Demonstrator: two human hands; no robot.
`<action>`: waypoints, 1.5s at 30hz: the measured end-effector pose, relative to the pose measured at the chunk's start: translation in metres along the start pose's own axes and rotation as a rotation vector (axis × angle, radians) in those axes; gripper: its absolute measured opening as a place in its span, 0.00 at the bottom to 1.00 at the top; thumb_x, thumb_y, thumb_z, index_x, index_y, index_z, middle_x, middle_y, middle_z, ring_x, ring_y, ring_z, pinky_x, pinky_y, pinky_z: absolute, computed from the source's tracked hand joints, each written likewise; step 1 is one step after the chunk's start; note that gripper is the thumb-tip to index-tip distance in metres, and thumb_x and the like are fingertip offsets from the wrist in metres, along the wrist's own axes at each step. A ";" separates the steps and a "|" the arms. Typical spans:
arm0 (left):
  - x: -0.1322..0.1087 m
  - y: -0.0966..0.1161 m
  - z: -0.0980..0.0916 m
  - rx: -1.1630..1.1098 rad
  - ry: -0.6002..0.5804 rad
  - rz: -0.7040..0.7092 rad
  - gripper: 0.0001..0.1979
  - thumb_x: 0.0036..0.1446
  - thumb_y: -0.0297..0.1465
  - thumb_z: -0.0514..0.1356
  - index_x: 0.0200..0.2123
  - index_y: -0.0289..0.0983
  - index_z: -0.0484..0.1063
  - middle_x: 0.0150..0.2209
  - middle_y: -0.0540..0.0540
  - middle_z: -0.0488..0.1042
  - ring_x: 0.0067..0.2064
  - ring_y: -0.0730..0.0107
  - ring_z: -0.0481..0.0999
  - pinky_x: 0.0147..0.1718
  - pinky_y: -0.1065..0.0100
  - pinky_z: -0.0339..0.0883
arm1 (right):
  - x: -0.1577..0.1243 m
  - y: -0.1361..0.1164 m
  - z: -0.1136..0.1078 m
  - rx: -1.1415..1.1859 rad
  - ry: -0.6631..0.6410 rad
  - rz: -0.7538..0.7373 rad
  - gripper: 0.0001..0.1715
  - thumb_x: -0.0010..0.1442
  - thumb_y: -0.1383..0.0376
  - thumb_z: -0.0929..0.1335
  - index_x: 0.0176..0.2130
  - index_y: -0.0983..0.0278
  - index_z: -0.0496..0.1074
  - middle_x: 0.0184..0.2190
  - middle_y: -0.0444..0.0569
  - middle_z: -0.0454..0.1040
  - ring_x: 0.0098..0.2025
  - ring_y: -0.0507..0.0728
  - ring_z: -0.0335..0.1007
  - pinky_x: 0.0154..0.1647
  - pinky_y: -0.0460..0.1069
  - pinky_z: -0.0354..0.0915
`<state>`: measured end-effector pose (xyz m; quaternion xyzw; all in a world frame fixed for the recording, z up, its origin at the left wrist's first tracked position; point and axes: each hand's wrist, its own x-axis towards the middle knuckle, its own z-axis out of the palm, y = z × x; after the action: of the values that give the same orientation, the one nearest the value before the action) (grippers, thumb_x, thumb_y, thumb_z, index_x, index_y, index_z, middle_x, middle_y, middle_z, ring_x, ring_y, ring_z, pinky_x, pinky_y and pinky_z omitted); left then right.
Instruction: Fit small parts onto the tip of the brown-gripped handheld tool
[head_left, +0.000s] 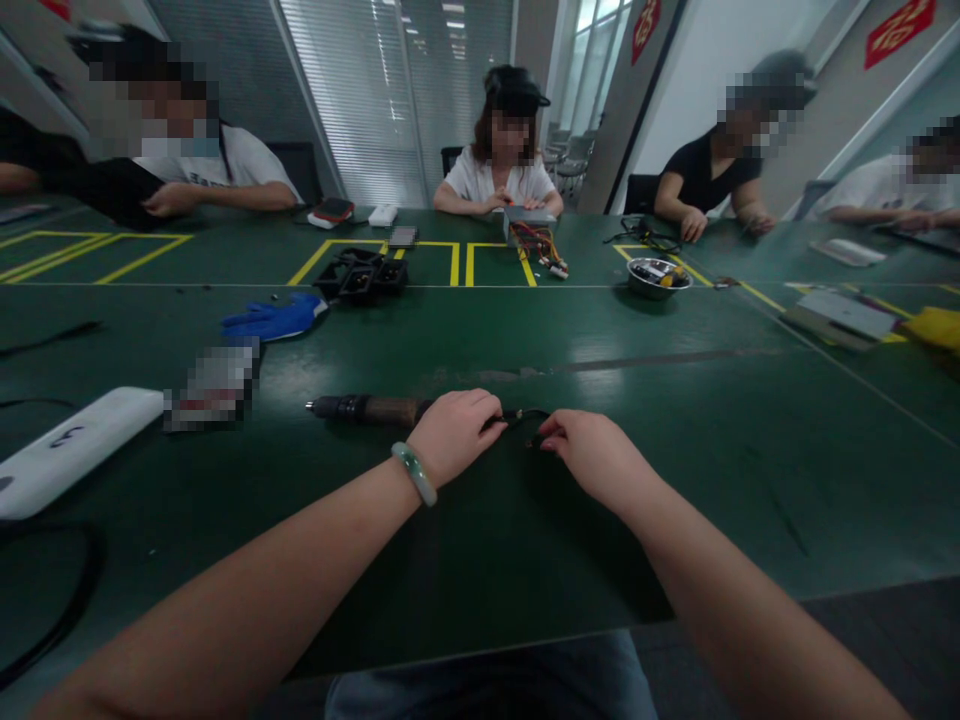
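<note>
An electric screwdriver (386,410) lies on the green table, its bit end pointing left. My left hand (454,432), with a bangle (414,473) at the wrist, is closed around its rear part and covers much of it. From that end a thin dark cable (534,412) runs toward my right hand (592,455). The fingertips of my right hand are pinched together on a small dark piece of the cable, mostly hidden by the fingers. Both hands are close to the tabletop, a short gap apart.
Left of me are a white power bank (82,440), a blurred flat item (217,385) and a blue glove (274,317). Farther off stand black fan-like parts (360,275), a metal bowl (658,280) of small items and a power supply (529,220). Several people sit across the table (465,340).
</note>
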<state>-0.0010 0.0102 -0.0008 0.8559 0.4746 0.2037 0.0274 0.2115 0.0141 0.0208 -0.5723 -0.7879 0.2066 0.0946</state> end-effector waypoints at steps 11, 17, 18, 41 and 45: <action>-0.001 -0.001 0.001 -0.002 -0.001 0.000 0.05 0.61 0.32 0.58 0.37 0.37 0.70 0.38 0.47 0.73 0.41 0.65 0.72 0.42 0.62 0.66 | 0.019 0.000 0.007 0.010 0.312 -0.104 0.06 0.60 0.65 0.68 0.36 0.59 0.76 0.36 0.44 0.76 0.38 0.54 0.70 0.39 0.49 0.61; -0.001 -0.002 0.000 0.000 -0.004 0.003 0.05 0.61 0.33 0.58 0.38 0.38 0.70 0.38 0.47 0.73 0.41 0.65 0.73 0.42 0.62 0.66 | 0.029 -0.002 0.019 -0.020 0.335 -0.248 0.05 0.61 0.66 0.67 0.35 0.61 0.75 0.37 0.45 0.74 0.39 0.53 0.68 0.41 0.48 0.60; -0.001 -0.002 0.000 0.001 -0.006 0.004 0.05 0.61 0.33 0.58 0.38 0.38 0.70 0.38 0.46 0.73 0.41 0.65 0.73 0.43 0.62 0.66 | 0.027 -0.001 0.020 -0.037 0.312 -0.267 0.05 0.61 0.66 0.67 0.35 0.61 0.75 0.37 0.45 0.73 0.38 0.53 0.68 0.40 0.48 0.60; -0.002 -0.004 0.001 -0.018 0.002 0.006 0.07 0.62 0.34 0.57 0.39 0.37 0.71 0.38 0.47 0.73 0.41 0.65 0.72 0.42 0.63 0.66 | 0.023 0.007 0.020 0.121 0.203 -0.365 0.04 0.59 0.66 0.69 0.37 0.60 0.76 0.36 0.43 0.75 0.38 0.52 0.69 0.41 0.48 0.63; -0.002 -0.005 0.002 -0.016 0.000 0.009 0.07 0.62 0.34 0.58 0.39 0.37 0.71 0.39 0.46 0.74 0.42 0.65 0.73 0.43 0.62 0.66 | 0.023 0.006 0.020 0.161 0.193 -0.351 0.03 0.59 0.65 0.70 0.35 0.61 0.76 0.34 0.43 0.75 0.36 0.51 0.69 0.38 0.47 0.63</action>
<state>-0.0050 0.0114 -0.0044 0.8579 0.4689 0.2075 0.0331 0.2012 0.0325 -0.0021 -0.4339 -0.8439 0.1934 0.2494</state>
